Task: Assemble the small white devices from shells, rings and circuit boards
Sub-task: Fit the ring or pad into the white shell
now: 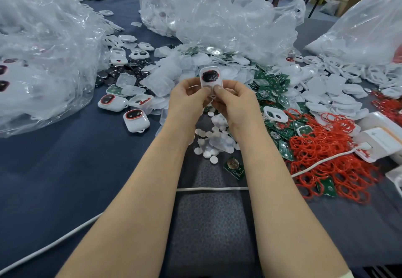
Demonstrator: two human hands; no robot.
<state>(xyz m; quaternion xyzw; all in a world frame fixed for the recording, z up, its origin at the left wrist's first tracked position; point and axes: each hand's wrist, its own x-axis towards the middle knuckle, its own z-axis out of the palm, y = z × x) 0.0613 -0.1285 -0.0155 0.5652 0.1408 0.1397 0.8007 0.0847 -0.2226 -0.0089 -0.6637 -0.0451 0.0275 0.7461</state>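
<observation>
A small white device [210,78] with a dark round window edged in red is held up above the table's middle. My left hand [188,97] and my right hand [233,99] both pinch its lower end, thumbs pressed side by side on its face. Behind it lies a heap of translucent white shells [174,68]. Green circuit boards [272,86] spread to the right, and red rings [322,147] pile at the right. One loose circuit board [234,167] lies near my right forearm. Two finished devices [136,121] sit to the left.
Large clear plastic bags [43,60] stand at the left, back centre and right. White round discs [208,140] are scattered beneath my wrists. A white cable [208,189] crosses under my forearms. White boxes [378,138] sit at the right edge. Black discs [121,73] lie left of the shells.
</observation>
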